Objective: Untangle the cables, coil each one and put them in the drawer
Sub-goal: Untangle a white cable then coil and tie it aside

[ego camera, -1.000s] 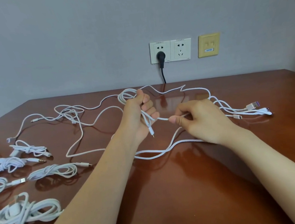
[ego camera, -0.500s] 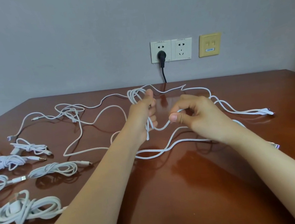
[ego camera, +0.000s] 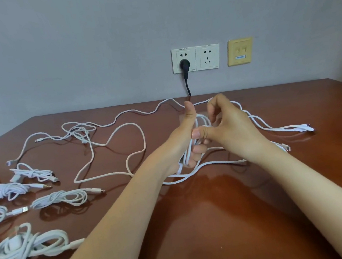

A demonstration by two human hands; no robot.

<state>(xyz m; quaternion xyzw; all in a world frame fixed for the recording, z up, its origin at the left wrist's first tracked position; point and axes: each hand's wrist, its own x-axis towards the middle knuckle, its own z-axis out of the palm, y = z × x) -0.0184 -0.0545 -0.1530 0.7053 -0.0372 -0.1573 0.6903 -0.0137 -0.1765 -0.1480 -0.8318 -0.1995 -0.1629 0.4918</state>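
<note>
Our left hand point(ego camera: 185, 142) is closed round several loops of a white cable point(ego camera: 186, 157). The thumb stands upright, and the strands run down the palm past the curled fingers. Our right hand point(ego camera: 232, 128) lies against it, thumb tip touching the left hand and fingers bent above the loops. We cannot tell whether it pinches a strand, because the fingers cover that spot. The coil is held just over the middle of the desk point(ego camera: 198, 222), toward its far edge. Its slack trails across the wood below our wrists and off to the right, where a few connectors point(ego camera: 304, 128) lie together. Half a second ago our hands were a little apart, with the right one pinching the strand between them. Now they meet and the right hand sits higher. Loose cables point(ego camera: 79, 130) sprawl toward the far left corner, thin, white and crossing one another. Coiled bundles point(ego camera: 60, 197) lie along the left edge, the outermost cut off by the frame. On the wall behind the far edge, a black plug point(ego camera: 184, 65) sits in a double socket point(ego camera: 207, 57) beside a yellow plate point(ego camera: 240, 51). The slack under our right wrist is hidden.
</note>
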